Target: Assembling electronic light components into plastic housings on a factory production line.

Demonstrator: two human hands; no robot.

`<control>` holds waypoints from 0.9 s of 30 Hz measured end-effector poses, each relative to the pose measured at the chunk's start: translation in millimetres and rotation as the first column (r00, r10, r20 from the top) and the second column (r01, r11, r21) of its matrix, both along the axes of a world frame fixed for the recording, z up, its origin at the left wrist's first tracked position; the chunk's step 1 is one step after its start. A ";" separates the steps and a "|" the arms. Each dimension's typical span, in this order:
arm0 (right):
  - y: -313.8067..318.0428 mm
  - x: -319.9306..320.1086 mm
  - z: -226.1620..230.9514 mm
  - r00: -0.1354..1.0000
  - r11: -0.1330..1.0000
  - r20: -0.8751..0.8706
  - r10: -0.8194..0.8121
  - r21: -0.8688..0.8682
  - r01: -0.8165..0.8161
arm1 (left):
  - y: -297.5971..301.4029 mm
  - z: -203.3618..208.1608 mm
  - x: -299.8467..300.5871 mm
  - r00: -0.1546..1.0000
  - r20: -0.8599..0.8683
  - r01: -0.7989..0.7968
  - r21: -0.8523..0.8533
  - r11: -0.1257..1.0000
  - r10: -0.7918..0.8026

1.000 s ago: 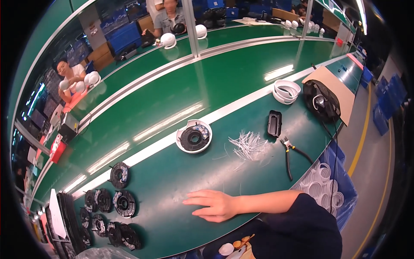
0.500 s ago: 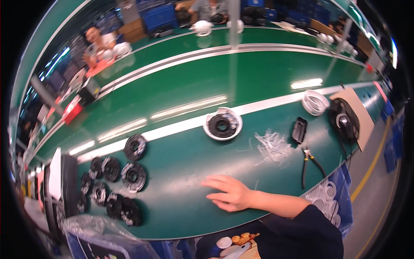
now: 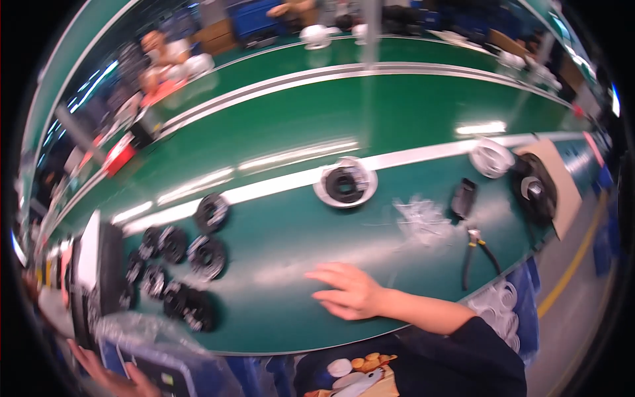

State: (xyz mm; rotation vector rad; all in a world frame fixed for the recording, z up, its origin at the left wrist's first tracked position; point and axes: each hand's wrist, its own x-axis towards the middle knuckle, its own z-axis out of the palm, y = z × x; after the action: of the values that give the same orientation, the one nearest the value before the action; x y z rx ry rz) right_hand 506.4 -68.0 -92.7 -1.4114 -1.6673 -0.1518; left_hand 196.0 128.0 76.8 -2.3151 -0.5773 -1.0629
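My right hand (image 3: pixel 347 291) rests over the green tabletop near its front edge, fingers stretched out and holding nothing. At the lower left my left hand (image 3: pixel 109 376) shows with its fingers apart, beside a plastic-lined bin (image 3: pixel 155 354); nothing is seen in it. Ahead of my right hand sits a white bowl-shaped housing (image 3: pixel 372 192) with a black ring-shaped part (image 3: pixel 344 184) inside it. Several more black ring-shaped parts (image 3: pixel 208 258) lie at the left of the table. A loose pile of clear-white strips (image 3: pixel 423 220) is to the right.
Yellow-and-black cutting pliers (image 3: pixel 472 250) and a black tray-like piece (image 3: pixel 464 198) lie at the right. Beyond are white rings (image 3: pixel 491 159) and a black device (image 3: pixel 533 188) on cardboard. A blue bin (image 3: pixel 526 301) holds white rings. People work across the green conveyor (image 3: pixel 284 126).
My left hand has come into view at the lower left, next to the bin. My right hand stays about where it was. The whole view has shifted slightly.
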 end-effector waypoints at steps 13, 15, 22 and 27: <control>4.7 29.0 -11.1 0.993 0.977 -0.067 -0.098 0.182 0.109 | 198.2 -130.6 237.2 0.869 -0.488 -0.211 -0.521 0.827 -0.085; 1.9 35.8 -7.8 0.989 0.979 -0.057 -0.138 0.145 0.145 | 219.0 -153.1 244.9 0.866 -0.500 -0.331 -0.586 0.740 -0.008; 11.9 30.2 6.1 0.989 0.986 -0.012 -0.146 0.083 0.146 | 237.1 -176.1 259.5 0.840 -0.529 -0.508 -0.683 0.525 0.125; 9.8 22.6 7.5 0.986 0.987 0.032 -0.161 0.028 0.160 | 229.2 -168.9 256.2 0.796 -0.605 -0.513 -0.644 0.568 0.033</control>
State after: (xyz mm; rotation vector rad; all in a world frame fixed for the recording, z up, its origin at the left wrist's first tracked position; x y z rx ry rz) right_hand 529.0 -58.2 -85.2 -1.5313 -1.5728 -0.2889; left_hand 452.3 357.2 -92.1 -2.9064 -1.3362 0.1290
